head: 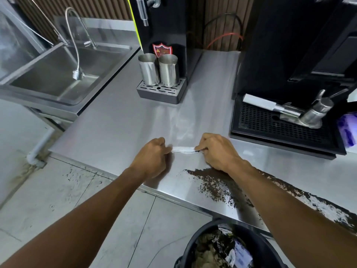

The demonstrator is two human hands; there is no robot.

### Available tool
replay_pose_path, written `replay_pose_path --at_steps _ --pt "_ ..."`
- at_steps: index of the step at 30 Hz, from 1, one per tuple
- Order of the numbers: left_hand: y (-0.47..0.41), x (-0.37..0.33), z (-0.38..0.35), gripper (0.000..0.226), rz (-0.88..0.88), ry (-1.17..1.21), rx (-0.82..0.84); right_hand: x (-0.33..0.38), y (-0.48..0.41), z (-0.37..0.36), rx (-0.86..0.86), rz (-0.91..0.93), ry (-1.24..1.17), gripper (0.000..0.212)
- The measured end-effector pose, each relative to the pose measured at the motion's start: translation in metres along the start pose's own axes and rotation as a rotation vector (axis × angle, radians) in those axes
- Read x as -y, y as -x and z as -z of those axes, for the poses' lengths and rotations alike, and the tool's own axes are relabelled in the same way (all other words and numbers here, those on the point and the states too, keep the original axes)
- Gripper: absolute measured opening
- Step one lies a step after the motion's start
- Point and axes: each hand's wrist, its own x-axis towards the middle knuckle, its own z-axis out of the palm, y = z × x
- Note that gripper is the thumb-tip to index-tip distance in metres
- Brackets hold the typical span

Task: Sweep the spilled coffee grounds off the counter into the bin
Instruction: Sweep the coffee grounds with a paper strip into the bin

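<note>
A white folded tissue point(184, 149) is pinched at its ends by the fingers of left hand point(152, 156) and right hand point(217, 151). One coffee grounds point(210, 182) patch lies on the counter point(119, 120) just nearer the bin point(229, 246), stretching rightward under the right forearm; right hand closest.

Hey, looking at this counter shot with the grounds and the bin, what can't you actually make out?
- Head view, bin: the bottom edge cuts it off, so its depth is hidden.
- Grounds: the right forearm covers part of the spill.
- White strip: both ends vanish inside the left hand and right hand; what it is stays unclear.
- Purple item: blurred and cut by the right edge.
- Red sticker: print too small.
</note>
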Motion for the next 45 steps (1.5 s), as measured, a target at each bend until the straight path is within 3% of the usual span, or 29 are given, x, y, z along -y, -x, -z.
replay_pose_path --at_steps 6,12,17,20,25,30,33,45 --pt "0.057 -0.074 -0.002 0.058 0.216 0.074 -0.038 -0.006 0.026 0.007 0.084 0.140 -0.018 0.024" --pt "0.069 -0.144 -0.013 0.011 0.329 0.120 0.059 -0.040 0.060 0.028 0.133 0.183 0.023 0.023" --pt "0.053 -0.130 -0.006 0.022 0.371 0.247 -0.106 -0.035 0.050 0.042 0.043 0.193 -0.034 0.017" --pt "0.043 -0.104 0.002 0.039 0.397 0.192 -0.165 -0.020 0.016 0.033 0.007 0.232 0.016 0.021" --pt "0.043 -0.097 -0.006 0.043 0.414 0.118 -0.091 -0.009 -0.019 0.008 0.094 0.291 0.050 0.023" --pt "0.043 -0.141 -0.019 0.013 0.520 0.209 0.022 -0.019 -0.017 0.015 0.193 0.342 0.096 0.024" --pt "0.041 -0.169 -0.023 0.018 0.548 0.265 0.064 -0.037 -0.002 0.027 0.240 0.346 0.118 0.021" --pt "0.023 -0.225 -0.040 0.026 0.375 0.275 0.066 -0.102 0.074 0.068 0.186 0.219 0.049 0.019"
